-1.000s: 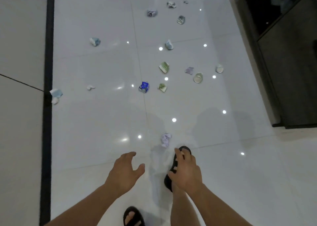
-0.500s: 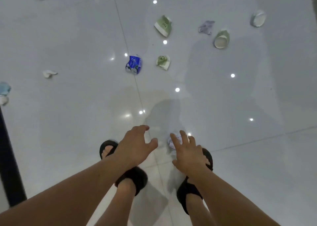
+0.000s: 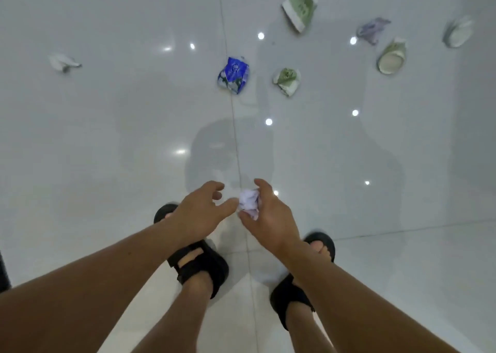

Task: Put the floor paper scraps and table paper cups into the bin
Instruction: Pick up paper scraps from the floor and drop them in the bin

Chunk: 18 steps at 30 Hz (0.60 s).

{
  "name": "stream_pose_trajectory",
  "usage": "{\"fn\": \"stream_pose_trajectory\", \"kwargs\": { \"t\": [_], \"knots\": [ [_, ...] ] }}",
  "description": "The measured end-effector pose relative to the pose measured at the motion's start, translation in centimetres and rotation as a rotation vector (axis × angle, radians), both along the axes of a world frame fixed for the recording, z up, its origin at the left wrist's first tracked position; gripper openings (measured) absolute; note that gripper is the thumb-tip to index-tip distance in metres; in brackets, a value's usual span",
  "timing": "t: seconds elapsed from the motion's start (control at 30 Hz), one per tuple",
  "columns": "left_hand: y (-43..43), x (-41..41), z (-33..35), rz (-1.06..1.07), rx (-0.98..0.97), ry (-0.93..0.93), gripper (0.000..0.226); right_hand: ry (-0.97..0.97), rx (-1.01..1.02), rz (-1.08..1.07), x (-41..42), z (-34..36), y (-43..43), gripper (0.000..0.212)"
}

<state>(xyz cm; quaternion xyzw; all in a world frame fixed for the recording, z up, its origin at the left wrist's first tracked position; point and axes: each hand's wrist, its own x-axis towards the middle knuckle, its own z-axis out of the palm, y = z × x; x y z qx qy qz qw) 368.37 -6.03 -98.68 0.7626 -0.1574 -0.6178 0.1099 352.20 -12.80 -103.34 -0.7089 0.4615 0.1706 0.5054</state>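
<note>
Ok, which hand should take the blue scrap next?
Left, probably. The left hand is open and empty, while the right hand grips the pale crumpled scrap. The blue scrap lies ahead on the floor, roughly between both hands.

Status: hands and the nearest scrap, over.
Right hand grips the pale crumpled scrap. Left hand open beside it. Blue scrap and green scrap lie ahead on the floor.

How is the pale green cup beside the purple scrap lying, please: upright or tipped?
Tipped: the pale green cup lies on its side, mouth showing.
</note>
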Motion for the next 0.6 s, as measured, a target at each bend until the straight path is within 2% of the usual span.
{"fn": "stream_pose_trajectory", "kwargs": {
  "t": [0.13, 0.2, 0.3, 0.43, 0.53, 0.6],
  "knots": [
    [-2.3, 2.7, 5.2, 0.158, -0.180, 0.096, 0.018, -0.190, -0.108, 0.148, 6.5, 6.9, -3.0, 0.072],
    [-3.1, 4.8, 8.0, 0.268, -0.229, 0.088, 0.010, -0.234, -0.138, 0.237, 9.3, 10.1, -4.9, 0.073],
    [-3.9, 7.6, 10.8, 0.387, -0.231, 0.061, 0.013, -0.279, -0.147, 0.366, 13.0, 13.2, -7.0, 0.075],
    [-4.3, 10.2, 11.0, 0.534, -0.229, -0.024, 0.025, -0.340, -0.135, 0.513, 16.7, 13.3, -8.2, 0.081],
    [-3.8, 11.6, 8.6, 0.566, -0.171, -0.032, 0.021, -0.272, -0.107, 0.658, 18.4, 10.1, -10.3, 0.091],
    [-3.1, 12.3, 6.3, 0.570, -0.122, -0.067, 0.018, -0.154, -0.191, 0.766, 19.0, 6.7, -13.0, 0.090]
  ]
}}
